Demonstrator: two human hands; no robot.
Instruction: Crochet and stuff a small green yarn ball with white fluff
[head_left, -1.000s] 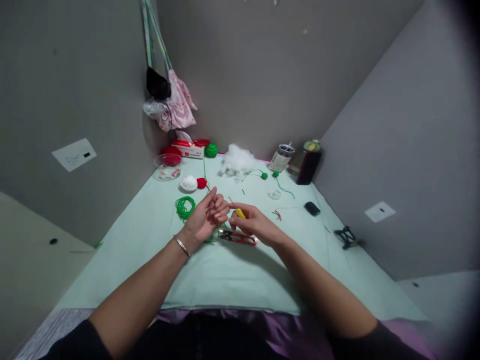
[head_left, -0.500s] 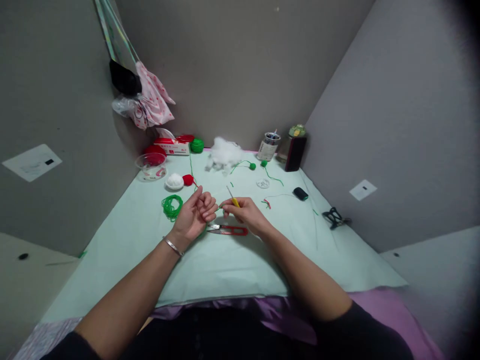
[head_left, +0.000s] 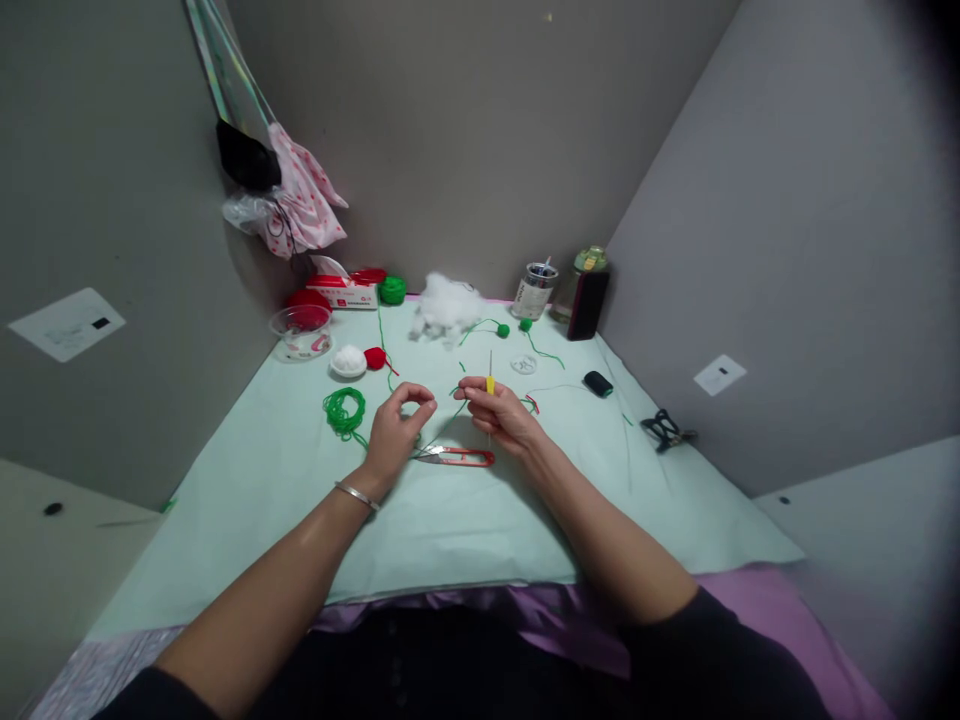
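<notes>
My right hand (head_left: 502, 412) is closed on a crochet hook (head_left: 490, 384) with a yellow grip, its thin shaft pointing up. Green yarn (head_left: 452, 418) is pinched at the same fingertips and runs down to the left, towards the thread snips (head_left: 469, 458) with red handles. To the left, my left hand (head_left: 397, 425) is curled with thumb and index fingertips together; whatever they pinch, if anything, is too small to make out. Beside that hand lies a loose coil of green yarn (head_left: 344, 412).
Behind are a white yarn ball (head_left: 349, 361), a red yarn ball (head_left: 375, 358), white stuffing (head_left: 447, 308) and small green crocheted balls (head_left: 503, 330). A can (head_left: 535, 292), a phone (head_left: 589, 305) and a black case (head_left: 598, 384) are at right. Grey partitions enclose the table.
My left hand has turned over from palm up and moved slightly away from the right. My right hand has lifted a little, the hook now upright, with green yarn drawn out below it.
</notes>
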